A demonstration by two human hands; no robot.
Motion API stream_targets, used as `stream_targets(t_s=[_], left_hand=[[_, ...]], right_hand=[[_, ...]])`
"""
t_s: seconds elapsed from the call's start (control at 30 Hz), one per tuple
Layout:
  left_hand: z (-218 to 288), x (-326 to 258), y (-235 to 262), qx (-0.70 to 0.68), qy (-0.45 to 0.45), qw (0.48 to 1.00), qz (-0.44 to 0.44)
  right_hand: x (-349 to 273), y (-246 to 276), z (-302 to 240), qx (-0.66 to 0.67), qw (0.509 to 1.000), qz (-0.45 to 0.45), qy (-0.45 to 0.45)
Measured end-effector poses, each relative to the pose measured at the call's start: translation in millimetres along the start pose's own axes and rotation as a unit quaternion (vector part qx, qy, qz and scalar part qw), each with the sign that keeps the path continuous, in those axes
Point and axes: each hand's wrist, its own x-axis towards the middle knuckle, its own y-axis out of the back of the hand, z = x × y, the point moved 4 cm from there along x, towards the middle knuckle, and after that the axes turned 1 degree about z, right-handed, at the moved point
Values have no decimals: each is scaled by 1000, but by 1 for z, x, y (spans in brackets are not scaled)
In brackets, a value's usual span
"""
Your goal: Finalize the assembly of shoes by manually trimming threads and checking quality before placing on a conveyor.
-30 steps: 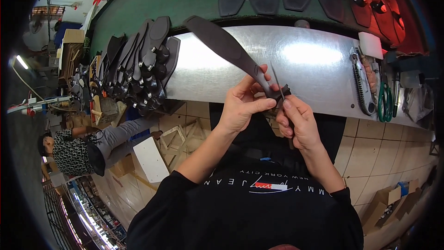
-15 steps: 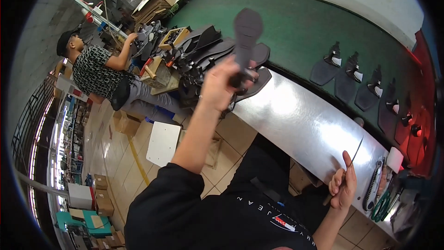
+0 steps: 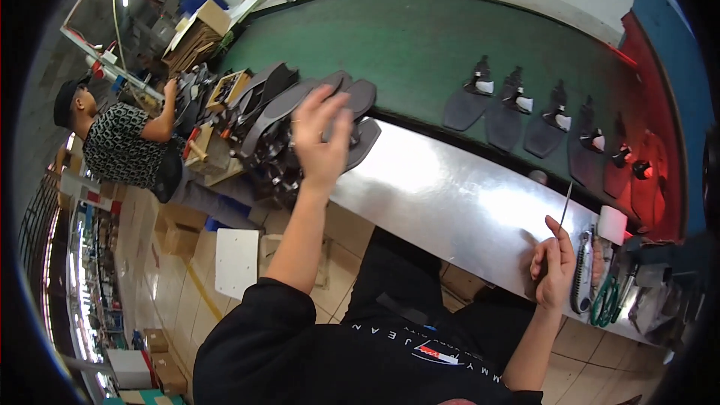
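My left hand (image 3: 322, 139) is raised with its fingers apart, slightly blurred and holding nothing. It hovers in front of a pile of dark sandal soles (image 3: 363, 97) at the left end of the metal worktop. Beneath it, dark straps and shiny fittings (image 3: 279, 169) lie jumbled, partly hidden by the hand. On the right, my right hand (image 3: 553, 266) is closed around a thin awl-like tool (image 3: 566, 206), its slim metal shaft pointing up. Several dark sandals (image 3: 545, 131) with straps and white pieces lie in a row on the green belt, nearest to the right hand.
The green conveyor belt (image 3: 390, 45) runs behind the shiny metal worktop (image 3: 420, 187) toward a red-lit opening (image 3: 645, 172). A box cutter (image 3: 581, 277) and green-handled scissors (image 3: 604, 301) lie at the right end. A co-worker (image 3: 124, 139) sits at far left, near a white stool (image 3: 237, 262).
My left hand has let go of the dark sandal it held up, and its fingers have spread. My right hand keeps the awl-like tool. The whole view has shifted rightward.
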Motion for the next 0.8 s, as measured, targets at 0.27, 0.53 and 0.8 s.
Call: stream_targets(t_s=[0.27,0.53,0.8], left_hand=[[3,-20,-203,-162,76,960,-214],[4,-13,-298,-228,109,947,-197],[1,-21,-258,-140,94,974,-151]], right_hand=[[-4,4,10,-75,994,29,73],[-3,2,13,-72,995,28,67],[-3,1,11,-92,992,25,77]])
